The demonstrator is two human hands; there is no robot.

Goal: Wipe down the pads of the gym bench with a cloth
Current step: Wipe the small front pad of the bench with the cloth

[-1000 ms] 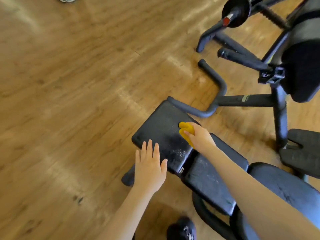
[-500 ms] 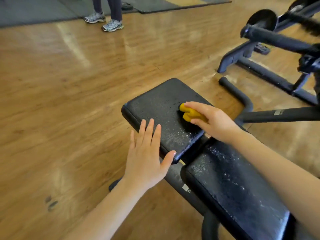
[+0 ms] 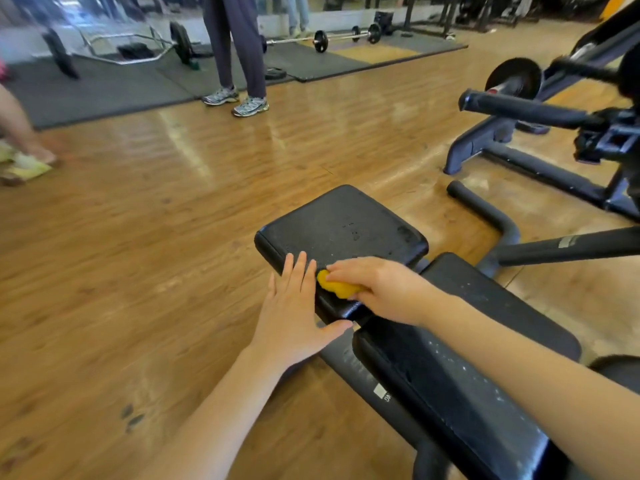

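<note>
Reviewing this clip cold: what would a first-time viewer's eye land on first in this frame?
The yellow cloth stands out most, gripped by the right hand against the near edge of the black seat pad at centre. Beside it the left hand lies flat, fingers straight, on that pad's near left corner. The longer pad running toward the camera is speckled with white droplets, and a standing person's legs show at the top by a barbell.

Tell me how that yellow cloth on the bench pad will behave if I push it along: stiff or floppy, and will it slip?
Probably floppy: the yellow cloth sits bunched into soft lumps under the right hand. Likely light, since fingers alone cover it. It may glide easily, because the black pad looks smooth and slightly glossy, with specks that may be moisture.
</note>
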